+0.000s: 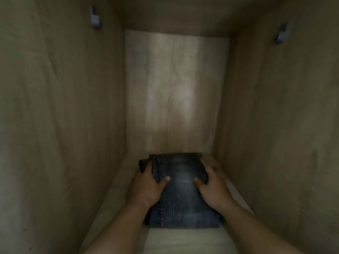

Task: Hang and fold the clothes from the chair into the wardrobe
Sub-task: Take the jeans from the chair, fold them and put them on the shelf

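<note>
Folded jeans [180,191]: flat on the wardrobe shelf [183,241]. Your left hand [146,186] grips their left edge, thumb on top; your right hand [213,187] clasps the right edge likewise, forearms converging.

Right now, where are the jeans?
The folded jeans lie on the wardrobe shelf, low and centre in the head view, held between the left hand and right hand.

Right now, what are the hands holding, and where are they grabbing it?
Folded jeans, gripped at both side edges: left hand on the stitched seam side, right hand opposite, thumbs on top.
</note>
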